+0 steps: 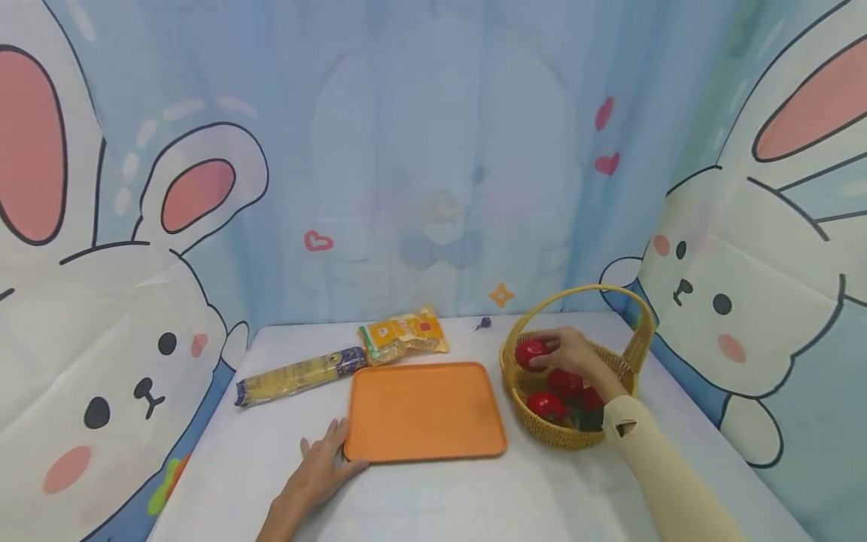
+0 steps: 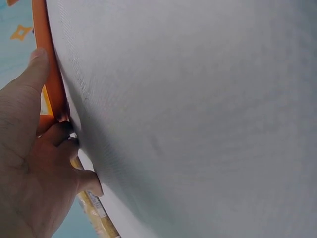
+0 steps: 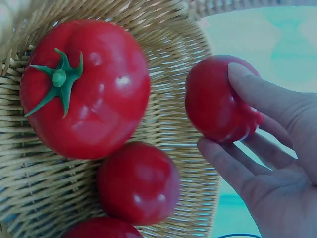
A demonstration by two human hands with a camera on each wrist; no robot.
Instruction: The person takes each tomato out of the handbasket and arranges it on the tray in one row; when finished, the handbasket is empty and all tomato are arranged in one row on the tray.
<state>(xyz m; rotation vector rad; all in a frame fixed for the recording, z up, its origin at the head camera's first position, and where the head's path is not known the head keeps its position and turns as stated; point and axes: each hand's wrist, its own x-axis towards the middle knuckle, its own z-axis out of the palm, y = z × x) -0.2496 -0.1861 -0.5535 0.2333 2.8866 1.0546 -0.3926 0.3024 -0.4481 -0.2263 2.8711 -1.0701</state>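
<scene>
My right hand [image 1: 572, 352] pinches a red apple [image 3: 218, 96] with a bumpy, lobed end between thumb and fingers, by the far left side of the wicker basket [image 1: 552, 435]. Inside the basket lie a large tomato [image 3: 89, 94] with a green stalk and other smooth red fruit [image 3: 138, 183]. My left hand [image 1: 320, 470] rests at the near left corner of an orange tray [image 1: 427, 412]. In the left wrist view its thumb [image 2: 35, 69] lies along the tray's front wall, while the other fingers are around the corner.
A long pack of yellow noodles [image 1: 294, 378] lies left of the tray, its end by an orange-and-yellow food bag [image 1: 404, 336] behind the tray. A small dark item [image 1: 484, 322] sits near the table's back edge. The basket's tall handle [image 1: 542, 302] arches over the fruit.
</scene>
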